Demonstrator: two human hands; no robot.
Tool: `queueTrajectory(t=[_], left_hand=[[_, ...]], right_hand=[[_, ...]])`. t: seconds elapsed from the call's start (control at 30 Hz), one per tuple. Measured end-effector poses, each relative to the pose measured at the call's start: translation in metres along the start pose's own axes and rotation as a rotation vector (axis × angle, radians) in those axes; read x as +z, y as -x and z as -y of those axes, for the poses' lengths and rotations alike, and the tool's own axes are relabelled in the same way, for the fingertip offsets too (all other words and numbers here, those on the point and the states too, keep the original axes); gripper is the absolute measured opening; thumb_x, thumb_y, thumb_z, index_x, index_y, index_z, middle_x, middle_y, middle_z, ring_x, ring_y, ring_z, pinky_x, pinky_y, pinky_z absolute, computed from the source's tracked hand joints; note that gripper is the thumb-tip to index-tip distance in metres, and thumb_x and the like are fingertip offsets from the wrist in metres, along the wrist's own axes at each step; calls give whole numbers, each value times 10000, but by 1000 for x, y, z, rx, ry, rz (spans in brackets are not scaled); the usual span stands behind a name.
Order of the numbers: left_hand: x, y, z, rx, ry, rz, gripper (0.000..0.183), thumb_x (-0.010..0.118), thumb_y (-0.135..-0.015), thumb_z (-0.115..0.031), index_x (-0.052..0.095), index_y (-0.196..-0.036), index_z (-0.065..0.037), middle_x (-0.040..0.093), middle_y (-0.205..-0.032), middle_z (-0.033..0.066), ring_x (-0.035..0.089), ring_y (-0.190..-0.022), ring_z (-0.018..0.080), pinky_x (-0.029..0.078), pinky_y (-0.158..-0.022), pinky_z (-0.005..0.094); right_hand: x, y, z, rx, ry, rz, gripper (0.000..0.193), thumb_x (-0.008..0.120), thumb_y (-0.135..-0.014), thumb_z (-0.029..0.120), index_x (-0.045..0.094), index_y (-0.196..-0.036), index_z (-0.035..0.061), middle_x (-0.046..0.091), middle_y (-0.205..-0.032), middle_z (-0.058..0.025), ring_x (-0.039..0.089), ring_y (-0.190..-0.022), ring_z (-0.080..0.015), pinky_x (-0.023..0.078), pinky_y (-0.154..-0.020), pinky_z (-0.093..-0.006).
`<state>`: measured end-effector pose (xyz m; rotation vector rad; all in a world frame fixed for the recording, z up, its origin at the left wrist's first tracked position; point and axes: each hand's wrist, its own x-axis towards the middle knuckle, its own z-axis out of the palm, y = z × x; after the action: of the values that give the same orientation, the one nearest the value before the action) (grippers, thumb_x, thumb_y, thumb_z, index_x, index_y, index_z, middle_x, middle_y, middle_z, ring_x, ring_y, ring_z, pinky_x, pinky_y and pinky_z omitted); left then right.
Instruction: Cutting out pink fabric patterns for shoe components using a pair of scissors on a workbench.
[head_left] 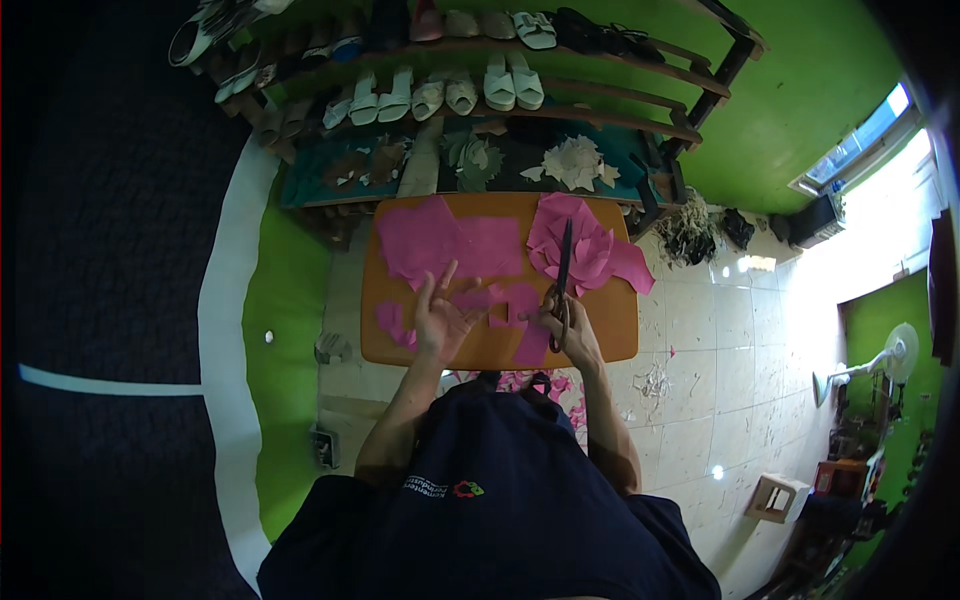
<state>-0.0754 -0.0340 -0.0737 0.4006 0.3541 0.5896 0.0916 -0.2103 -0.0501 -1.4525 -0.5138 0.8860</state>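
Note:
My right hand (577, 330) is closed round the handles of a pair of dark scissors (566, 258), whose blades point away from me and look closed. My left hand (442, 322) is raised over the table with its fingers spread and nothing in it. Pink cut scraps (515, 303) lie between the two hands. Beyond my left hand are large flat pink sheets (490, 247). A heap of pink cut pieces (572, 245) lies past the scissors, partly behind the blades. Curved pink scraps (396, 324) rest left of my left hand.
The orange-brown table (622, 330) has rounded corners. Behind it stands a shoe rack (620, 118) with sandals and, on its lowest shelf, piles of white pieces (575, 162) and green pieces (472, 160). Pink clippings (575, 400) litter the floor below me. A white fan (900, 350) stands right.

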Motion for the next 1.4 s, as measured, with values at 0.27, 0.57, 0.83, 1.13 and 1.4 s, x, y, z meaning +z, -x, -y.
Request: queueTrajectory(t=[0.27,0.57,0.83,1.13,1.4], left_hand=[[17,-29,-19,-369,-896,417,643,593,-965,-402,400,-1499,-99,699,-1131,120,658,-1094,187,420,-1070,370],[21,-30,-26,-386,-967,422,579,735,-848,-17,543,-1391,-84,713,-987,34,683,-925,103,522,-861,258],[-2,-39,-30,-272,-822,324,428,725,-831,34,640,-1231,-93,679,-997,-15,672,-885,89,539,-796,224],[59,-28,-45,-332,-957,592,574,723,-852,-31,543,-1397,-59,702,-1160,74,647,-1096,159,488,-984,302],[82,-49,-45,-142,-886,398,404,670,-899,-24,622,-1300,-24,693,-1186,77,665,-1049,142,516,-948,264]], right_hand=[[-4,-5,37,82,357,392,281,700,-790,269,535,-847,49,532,-689,-18,555,-656,-135,413,-587,-272],[-20,-4,27,96,330,366,378,819,-761,278,554,-939,75,526,-674,41,497,-659,-94,369,-568,-280],[-23,-17,41,53,223,82,391,844,-748,198,509,-916,85,483,-730,55,503,-667,-56,386,-549,-261],[-14,-40,56,-124,77,84,313,801,-813,187,543,-934,55,533,-769,48,526,-687,-54,423,-578,-239],[-2,-40,58,-335,305,-300,373,739,-887,339,645,-1000,-4,600,-672,-16,562,-623,-79,430,-552,-244]])
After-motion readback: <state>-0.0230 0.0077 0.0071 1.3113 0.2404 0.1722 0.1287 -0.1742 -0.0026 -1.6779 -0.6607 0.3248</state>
